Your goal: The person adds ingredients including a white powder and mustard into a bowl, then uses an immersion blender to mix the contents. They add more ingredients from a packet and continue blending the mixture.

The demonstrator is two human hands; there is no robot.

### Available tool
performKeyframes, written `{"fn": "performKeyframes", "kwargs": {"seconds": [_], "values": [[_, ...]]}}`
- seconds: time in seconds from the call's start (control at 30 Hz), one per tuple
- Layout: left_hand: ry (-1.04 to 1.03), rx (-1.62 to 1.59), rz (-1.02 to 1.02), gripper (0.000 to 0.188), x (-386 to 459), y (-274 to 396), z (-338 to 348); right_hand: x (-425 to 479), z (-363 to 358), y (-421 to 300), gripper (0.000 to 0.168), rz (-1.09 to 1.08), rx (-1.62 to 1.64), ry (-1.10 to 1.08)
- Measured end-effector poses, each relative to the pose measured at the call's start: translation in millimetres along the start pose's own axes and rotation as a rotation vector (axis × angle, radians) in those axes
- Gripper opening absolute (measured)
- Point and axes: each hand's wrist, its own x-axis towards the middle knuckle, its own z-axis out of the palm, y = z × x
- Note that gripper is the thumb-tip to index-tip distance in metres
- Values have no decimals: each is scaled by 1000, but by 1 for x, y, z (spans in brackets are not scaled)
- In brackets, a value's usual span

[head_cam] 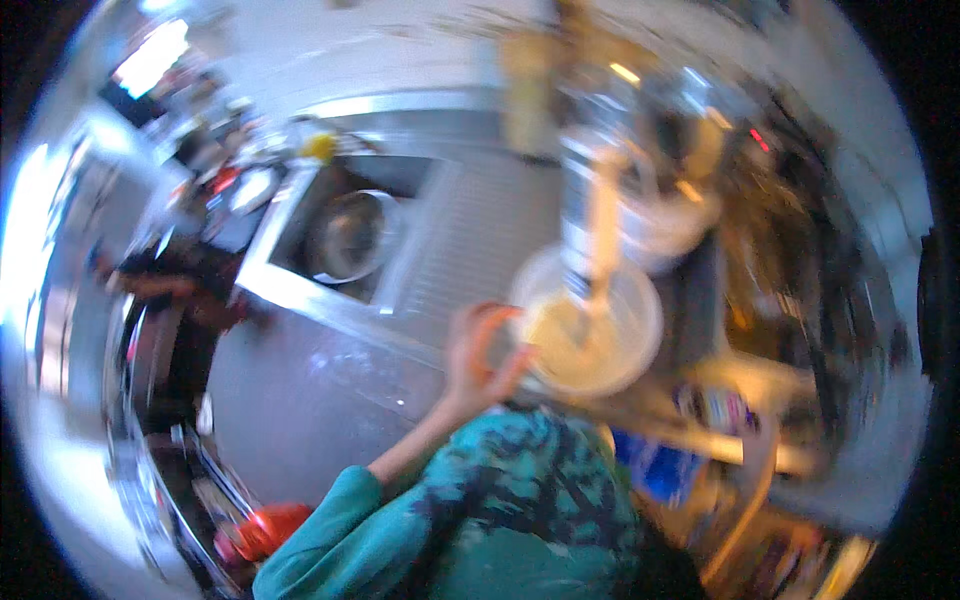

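Observation:
The picture is heavily blurred. My left hand (480, 356) is at the left side of a white round tub (646, 322), its fingers and thumb curved in a C by the rim. Whether they grip the rim or a small pale thing there cannot be made out. Inside the tub lies a pale beige mixture (555, 337). A long, upright, shiny tool (600, 217) reaches down into it, its kind unclear. My right hand is out of view.
Left of the tub is a steel sink (262, 277) with a round metal vessel (352, 232) in its basin and a ribbed drainboard (487, 217) alongside. A white container (667, 232) stands behind the tub. Lower right are a blue package (660, 465) and wooden shelving (720, 442). A red object (262, 529) sits lower left.

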Motion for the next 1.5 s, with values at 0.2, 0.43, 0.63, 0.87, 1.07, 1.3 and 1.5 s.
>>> {"fn": "performKeyframes", "kwargs": {"seconds": [0.2,0.43,0.63,0.87,1.07,1.3,1.5], "values": [[-81,-108,46,81,61,-9,25,11,4,43,48,-177,-455,62],[-282,-243,62,84,103,-10,56,7,28,-64,38,-426,-186,397],[-282,-269,-83,75,104,-11,65,-3,63,-143,31,-526,283,373],[-283,-298,89,69,88,-4,61,28,127,-176,36,-809,315,80],[-366,-263,176,74,58,11,50,46,149,-180,62,-725,293,-70],[-161,-146,433,57,54,14,33,50,148,-172,64,-725,365,-61],[34,-153,-84,40,62,-14,56,54,150,-171,66,-750,458,-138]]}}
